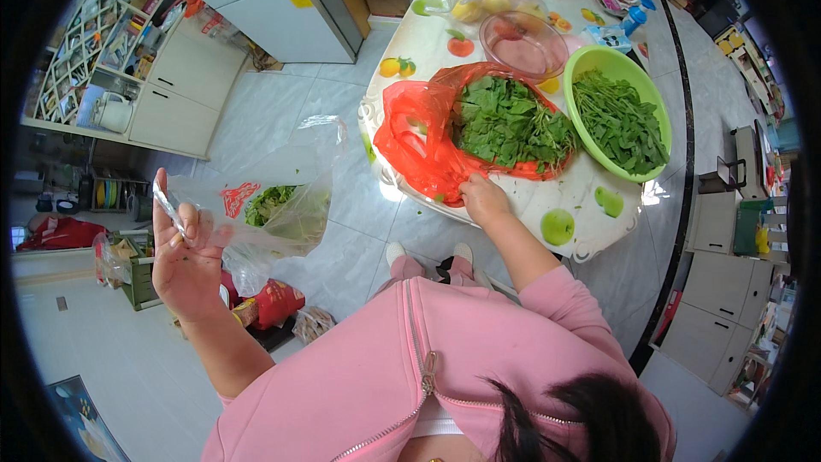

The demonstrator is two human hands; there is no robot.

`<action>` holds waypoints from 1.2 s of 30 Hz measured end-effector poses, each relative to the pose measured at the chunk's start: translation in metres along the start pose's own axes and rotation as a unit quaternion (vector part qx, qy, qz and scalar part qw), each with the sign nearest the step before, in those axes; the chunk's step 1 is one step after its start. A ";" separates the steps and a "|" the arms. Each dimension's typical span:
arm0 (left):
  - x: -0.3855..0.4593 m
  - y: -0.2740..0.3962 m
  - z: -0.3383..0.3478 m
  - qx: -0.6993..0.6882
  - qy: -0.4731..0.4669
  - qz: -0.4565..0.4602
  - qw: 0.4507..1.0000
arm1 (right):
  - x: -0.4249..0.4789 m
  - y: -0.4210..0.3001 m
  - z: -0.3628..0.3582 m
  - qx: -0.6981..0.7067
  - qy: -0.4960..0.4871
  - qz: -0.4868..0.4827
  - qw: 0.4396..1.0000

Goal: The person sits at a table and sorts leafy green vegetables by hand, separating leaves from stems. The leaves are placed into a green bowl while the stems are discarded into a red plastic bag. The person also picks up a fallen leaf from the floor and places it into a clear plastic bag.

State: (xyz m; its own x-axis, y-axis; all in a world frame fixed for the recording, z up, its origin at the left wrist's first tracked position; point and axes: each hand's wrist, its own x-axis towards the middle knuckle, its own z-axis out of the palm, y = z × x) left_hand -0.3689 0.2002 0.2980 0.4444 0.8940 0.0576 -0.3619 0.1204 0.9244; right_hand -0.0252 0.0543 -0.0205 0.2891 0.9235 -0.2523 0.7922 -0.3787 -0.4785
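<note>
My left hand (189, 250) is raised at the left with a handle of a clear plastic bag (301, 218) between its fingers; the bag hangs over the floor with some green leaves inside. On the table, my right hand (484, 199) pinches the near edge of a red plastic bag (414, 135). Leafy greens (503, 119) are heaped in the opened red bag. To its right, a tilted light green basin (660, 141) holds more leafy greens (619, 119) with stems. Behind the red bag sits a clear plastic bowl (523, 45).
A fruit-patterned cloth covers the table (590, 231). Toward its far side are a clear bag of yellow fruit (478, 3), a tissue pack (609, 38) and a blue bottle (634, 19). Red packages (279, 303) lie low at the left, near a green rack (141, 273).
</note>
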 end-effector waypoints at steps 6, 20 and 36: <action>0.016 0.007 0.009 -0.001 -0.044 0.020 0.999 | -0.004 0.009 -0.019 0.029 -0.005 0.101 0.994; 0.176 -0.015 0.127 -0.134 -0.277 0.030 0.951 | -0.027 0.050 -0.031 0.034 0.008 0.122 0.992; 0.154 -0.207 0.036 -0.166 -0.070 -0.270 0.946 | -0.024 0.041 -0.017 0.361 0.008 0.187 0.914</action>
State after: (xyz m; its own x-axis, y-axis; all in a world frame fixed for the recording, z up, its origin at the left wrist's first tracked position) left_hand -0.1960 0.2978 0.1290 0.7342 0.5998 -0.3181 -0.2775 0.6928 0.6656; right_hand 0.0099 0.0181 -0.0195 0.4802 0.7190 -0.5024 0.0769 -0.6050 -0.7925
